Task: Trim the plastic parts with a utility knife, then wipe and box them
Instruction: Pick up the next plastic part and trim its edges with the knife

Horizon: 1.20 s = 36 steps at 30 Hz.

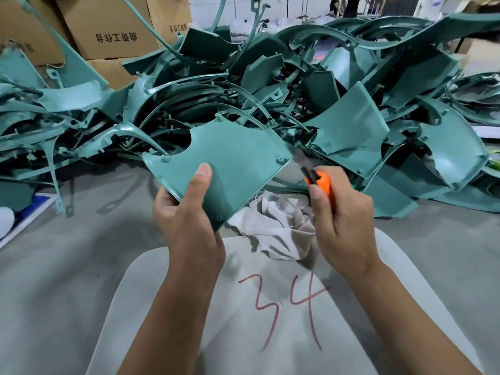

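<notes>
Grey cloth of my apron point(284, 320) fills the near field, with "34" in red marker across it. A crumpled off-white rag point(276, 228) sits on my lap just beyond, between my two hands and below the work; it is handy for the wipe step, not yet in use.

My left hand point(189, 220) grips the teal plastic part point(232, 163) by its lower left corner, thumb flat on the upper face, fingers curled underneath and hidden. The part is held in the air, tilted, right edge toward the knife.

My right hand point(343, 220) is closed around the orange utility knife point(322, 185), forefinger along the top of the handle. The blade is blurred; its tip appears to meet the right-hand corner of the part, near a small screw boss. Exact contact: cannot tell.

Judgement: trimming step, this part not finished. To do it well, keep the blade shallow against the edge so it shaves flash rather than gouging, stroke away from the left thumb, brace the part firmly so it does not flex.

Beyond, a large tangled pile of teal parts point(351, 90) covers the floor, untrimmed as far as I can judge. Cardboard boxes point(108, 31) stand behind it at far left.
</notes>
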Motion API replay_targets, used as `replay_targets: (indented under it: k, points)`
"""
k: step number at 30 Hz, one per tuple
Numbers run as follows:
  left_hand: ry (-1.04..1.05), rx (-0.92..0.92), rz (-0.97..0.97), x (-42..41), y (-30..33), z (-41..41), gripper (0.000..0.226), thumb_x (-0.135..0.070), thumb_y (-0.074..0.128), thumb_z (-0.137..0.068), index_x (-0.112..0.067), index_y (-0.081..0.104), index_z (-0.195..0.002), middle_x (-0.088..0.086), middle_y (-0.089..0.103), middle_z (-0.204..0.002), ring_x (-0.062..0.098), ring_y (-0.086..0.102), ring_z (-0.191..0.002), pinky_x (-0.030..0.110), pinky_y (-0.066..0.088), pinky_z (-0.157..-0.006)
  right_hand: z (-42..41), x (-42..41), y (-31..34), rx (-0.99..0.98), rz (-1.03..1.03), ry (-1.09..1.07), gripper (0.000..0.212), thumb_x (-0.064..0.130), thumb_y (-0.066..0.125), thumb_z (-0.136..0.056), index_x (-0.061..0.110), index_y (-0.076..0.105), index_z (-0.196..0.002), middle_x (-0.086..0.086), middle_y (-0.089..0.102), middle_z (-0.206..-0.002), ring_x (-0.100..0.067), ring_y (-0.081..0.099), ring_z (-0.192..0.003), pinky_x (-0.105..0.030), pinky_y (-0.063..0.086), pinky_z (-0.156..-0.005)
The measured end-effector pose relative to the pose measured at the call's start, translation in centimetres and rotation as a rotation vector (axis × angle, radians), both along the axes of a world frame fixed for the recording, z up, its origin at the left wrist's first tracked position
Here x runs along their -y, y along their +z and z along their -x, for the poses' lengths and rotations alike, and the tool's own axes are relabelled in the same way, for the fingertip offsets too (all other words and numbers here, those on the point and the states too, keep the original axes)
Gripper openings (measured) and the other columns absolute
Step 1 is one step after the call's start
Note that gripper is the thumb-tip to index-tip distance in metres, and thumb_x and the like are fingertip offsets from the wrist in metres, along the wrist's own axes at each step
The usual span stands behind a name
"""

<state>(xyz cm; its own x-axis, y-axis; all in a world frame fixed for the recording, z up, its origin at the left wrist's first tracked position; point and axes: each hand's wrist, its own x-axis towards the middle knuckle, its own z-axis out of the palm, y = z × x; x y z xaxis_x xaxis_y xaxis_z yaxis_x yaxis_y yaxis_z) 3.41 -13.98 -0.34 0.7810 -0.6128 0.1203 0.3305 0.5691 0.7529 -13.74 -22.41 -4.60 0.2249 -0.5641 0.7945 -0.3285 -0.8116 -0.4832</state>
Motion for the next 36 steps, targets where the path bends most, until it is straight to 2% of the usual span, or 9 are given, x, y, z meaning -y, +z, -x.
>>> replay_targets:
  k: [3, 6, 11, 15, 18, 23, 26, 31, 36]
  points:
    - [0.044, -0.01, -0.01, 0.0, 0.3, 0.2, 0.011, -0.004, 0.069, -0.094, -0.01, 0.071, -0.103, 0.008, 0.078, -0.1, 0.026, 0.075, -0.091, 0.036, 0.062, -0.074, 0.4, 0.6, 0.0, 0.067, -0.04, -0.131, 0.014, 0.025, 0.043, -0.111, 0.025, 0.045, -0.098, 0.015, 0.04, -0.064, -0.007, 0.043, -0.053, -0.018, 0.028, -0.052]
    - [0.084, -0.053, -0.053, 0.1, 0.4, 0.6, 0.009, -0.005, 0.07, -0.093, -0.013, 0.069, -0.094, 0.008, 0.077, -0.097, 0.027, 0.075, -0.093, 0.041, 0.062, -0.081, 0.3, 0.2, -0.1, 0.077, 0.0, -0.019, 0.016, 0.03, 0.042, -0.112, 0.021, 0.05, -0.101, 0.014, 0.042, -0.069, -0.006, 0.043, -0.055, -0.02, 0.031, -0.053]
    - [0.058, -0.124, -0.105, -0.1, 0.4, 1.3, 0.009, -0.005, 0.07, -0.092, -0.013, 0.066, -0.091, 0.001, 0.077, -0.081, 0.018, 0.076, -0.078, 0.027, 0.06, -0.062, -0.7, -0.7, -0.2, -0.076, 0.033, 0.079, 0.025, 0.038, 0.041, -0.111, 0.02, 0.056, -0.118, 0.009, 0.053, -0.081, -0.011, 0.051, -0.065, -0.028, 0.041, -0.059]
    - [0.03, -0.169, -0.145, -0.2, 0.7, 1.4, 0.01, -0.006, 0.072, -0.091, -0.013, 0.066, -0.093, -0.002, 0.077, -0.078, 0.013, 0.076, -0.072, 0.023, 0.058, -0.057, -0.4, 0.0, -0.3, -0.043, 0.035, -0.076, 0.021, 0.035, 0.04, -0.112, 0.019, 0.054, -0.109, 0.01, 0.047, -0.069, -0.007, 0.043, -0.055, -0.021, 0.032, -0.054]
    - [0.002, -0.224, -0.16, 0.0, 0.6, 1.2, 0.011, -0.006, 0.072, -0.089, -0.01, 0.068, -0.098, 0.0, 0.077, -0.08, 0.014, 0.075, -0.07, 0.025, 0.058, -0.057, 0.0, 0.8, -0.5, -0.028, -0.055, -0.203, 0.023, 0.033, 0.039, -0.112, 0.016, 0.051, -0.101, 0.009, 0.044, -0.063, -0.007, 0.044, -0.052, -0.028, 0.03, -0.052]
    - [-0.008, -0.2, -0.195, 0.2, 0.2, 1.0, 0.01, -0.007, 0.07, -0.091, -0.009, 0.065, -0.101, -0.007, 0.075, -0.069, 0.009, 0.074, -0.067, 0.02, 0.056, -0.055, -0.2, 0.1, -0.2, -0.027, -0.011, -0.003, 0.023, 0.032, 0.041, -0.112, 0.016, 0.054, -0.104, 0.009, 0.047, -0.068, -0.009, 0.045, -0.054, -0.024, 0.034, -0.053]
    - [-0.024, -0.229, -0.184, 0.2, 0.1, 1.1, 0.014, -0.005, 0.07, -0.09, -0.007, 0.067, -0.103, 0.0, 0.077, -0.077, 0.013, 0.075, -0.069, 0.024, 0.057, -0.057, -0.7, -0.4, -0.3, -0.118, 0.003, 0.034, 0.023, 0.034, 0.043, -0.111, 0.016, 0.057, -0.11, 0.009, 0.051, -0.072, -0.012, 0.046, -0.058, -0.029, 0.039, -0.054]
    - [-0.039, -0.229, -0.173, 0.4, 0.1, 1.0, 0.02, -0.004, 0.069, -0.089, -0.004, 0.068, -0.11, 0.004, 0.078, -0.085, 0.016, 0.076, -0.072, 0.028, 0.059, -0.061, -0.2, 0.2, -0.3, -0.078, -0.039, -0.081, 0.028, 0.034, 0.041, -0.111, 0.012, 0.054, -0.099, 0.005, 0.048, -0.063, -0.017, 0.043, -0.051, -0.039, 0.038, -0.048]
    - [-0.02, -0.233, -0.18, 0.5, 0.1, 1.3, 0.014, -0.003, 0.069, -0.09, -0.005, 0.068, -0.103, 0.005, 0.079, -0.086, 0.017, 0.076, -0.073, 0.03, 0.061, -0.063, -0.2, 0.1, -0.5, -0.088, -0.053, -0.141, 0.029, 0.034, 0.041, -0.111, 0.011, 0.051, -0.095, 0.006, 0.043, -0.06, -0.022, 0.042, -0.048, -0.04, 0.036, -0.047]
